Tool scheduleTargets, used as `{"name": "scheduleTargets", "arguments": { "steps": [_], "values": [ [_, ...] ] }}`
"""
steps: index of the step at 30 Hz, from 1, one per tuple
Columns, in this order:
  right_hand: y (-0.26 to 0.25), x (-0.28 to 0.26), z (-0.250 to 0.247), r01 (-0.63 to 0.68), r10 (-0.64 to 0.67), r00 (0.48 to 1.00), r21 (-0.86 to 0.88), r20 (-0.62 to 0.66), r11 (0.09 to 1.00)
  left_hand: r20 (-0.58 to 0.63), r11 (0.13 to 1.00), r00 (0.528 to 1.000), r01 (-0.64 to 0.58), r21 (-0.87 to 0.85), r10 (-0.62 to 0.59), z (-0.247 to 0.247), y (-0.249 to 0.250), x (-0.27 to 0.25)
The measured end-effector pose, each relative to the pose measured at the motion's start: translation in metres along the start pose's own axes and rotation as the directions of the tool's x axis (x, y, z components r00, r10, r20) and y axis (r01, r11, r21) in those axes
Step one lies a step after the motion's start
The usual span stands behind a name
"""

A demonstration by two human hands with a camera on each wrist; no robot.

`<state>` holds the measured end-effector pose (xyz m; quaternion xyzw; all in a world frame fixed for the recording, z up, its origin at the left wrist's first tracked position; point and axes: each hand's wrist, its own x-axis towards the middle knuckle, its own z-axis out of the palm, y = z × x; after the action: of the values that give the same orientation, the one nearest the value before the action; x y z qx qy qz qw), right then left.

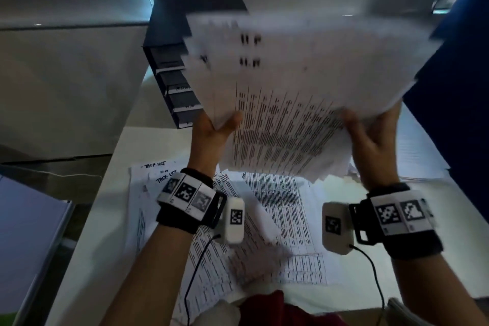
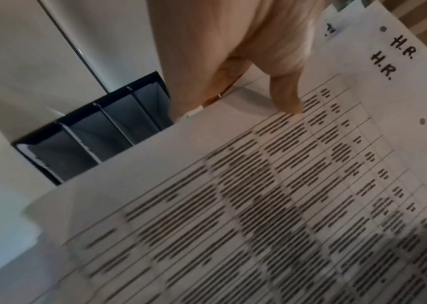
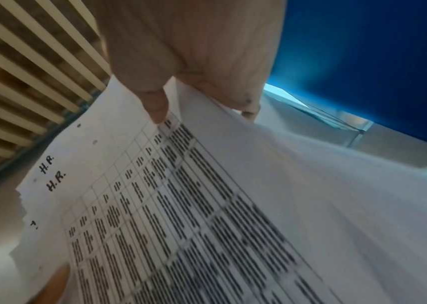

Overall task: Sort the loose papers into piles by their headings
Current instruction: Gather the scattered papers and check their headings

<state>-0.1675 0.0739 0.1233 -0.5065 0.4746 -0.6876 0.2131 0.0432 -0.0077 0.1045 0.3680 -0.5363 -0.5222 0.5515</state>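
— Where's the stack?

— Raised over the desk [image 1: 449, 259]. My left hand [image 1: 211, 130] and right hand [image 1: 373, 137] each pinch the H.R. stack [image 1: 304, 82] at its side edges.

— Advice?

— I'd square the ragged edges, keep it level, then set it clear of the task-list sheet [image 1: 156, 174] and the black file drawers [image 1: 174, 82].

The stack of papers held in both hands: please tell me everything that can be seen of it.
The stack is many white sheets, loosely fanned, with uneven edges. The top sheet bears a printed table of dark text lines, punch holes and the handwritten heading "H.R." twice. It is raised above the table, tilted, blurred in the head view. The left hand grips its near left edge, the right hand its near right edge, thumbs on the top sheet.
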Motion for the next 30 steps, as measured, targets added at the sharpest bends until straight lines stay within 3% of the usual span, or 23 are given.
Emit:
{"name": "scheduleTargets", "arguments": {
  "steps": [5, 12, 15, 20, 23, 26, 30],
  "values": [
    [0.035, -0.021, 0.004, -0.238, 0.238, 0.971, -0.024, 0.019, 0.971, 0.002, 0.995, 0.996, 0.094, 0.035, -0.094, -0.006, -0.022, -0.007],
    [0.059, -0.015, 0.012, -0.323, 0.321, 0.946, -0.054, -0.046, 0.945, -0.019, 0.987, 0.989, 0.147, 0.064, -0.146, -0.007, -0.034, -0.004],
    [0.072, -0.025, 0.019, -0.394, 0.389, 0.919, -0.159, -0.062, 0.905, -0.026, 0.972, 0.978, 0.210, 0.102, -0.208, -0.004, -0.043, -0.010],
    [0.072, -0.020, 0.019, -0.400, 0.400, 0.916, -0.182, -0.036, 0.898, -0.093, 0.971, 0.981, 0.182, 0.158, -0.169, 0.016, -0.036, -0.003],
    [0.076, -0.013, 0.000, -0.405, 0.403, 0.914, -0.146, -0.046, 0.902, -0.145, 0.979, 0.976, 0.176, 0.101, -0.160, 0.036, -0.022, 0.014],
    [0.086, -0.015, -0.034, -0.426, 0.425, 0.903, -0.244, -0.062, 0.871, -0.186, 0.980, 0.963, 0.200, 0.017, -0.193, 0.056, -0.014, 0.036],
    [0.090, -0.010, -0.084, -0.482, 0.456, 0.876, -0.216, -0.160, 0.849, -0.186, 0.969, 0.951, 0.243, -0.050, -0.249, 0.097, -0.022, 0.062]
  ]
}}
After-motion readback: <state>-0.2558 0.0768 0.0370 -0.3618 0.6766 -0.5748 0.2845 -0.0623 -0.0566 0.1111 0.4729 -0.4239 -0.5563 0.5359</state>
